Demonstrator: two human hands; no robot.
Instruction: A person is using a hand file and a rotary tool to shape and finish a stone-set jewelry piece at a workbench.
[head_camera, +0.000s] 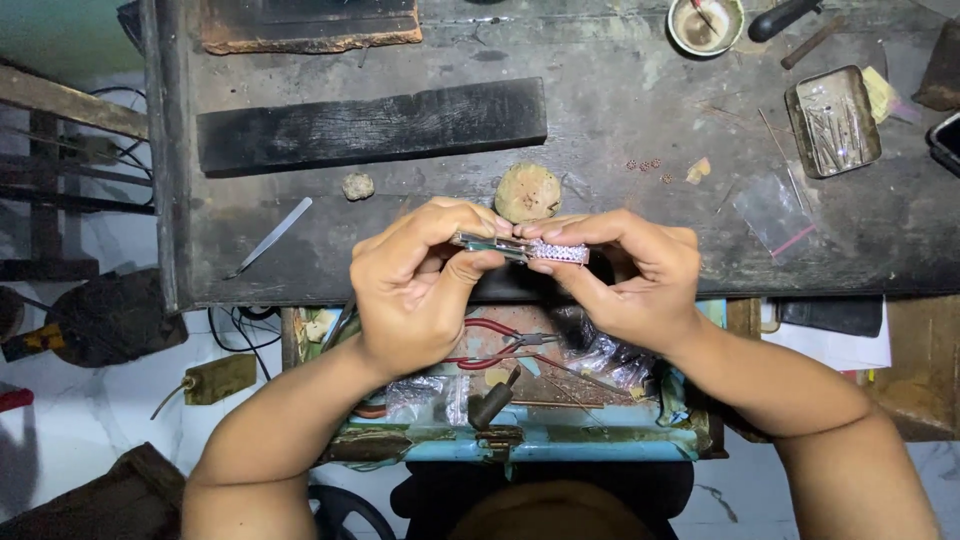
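Over my dark workbench (620, 110) my left hand (415, 290) pinches slim pliers (490, 243), and my right hand (625, 280) grips a stone-set band (558, 253) above the bench's front edge. I judge I'm working its end; steady, gentle pressure matters next.

Both bare forearms rose from six o'clock and converged at centre. The left hand (415, 290) pinched with curled fingers (470, 232) towards three o'clock; the right hand (625, 280) mirrored it, fingertips nearly touching, thumbs beneath.
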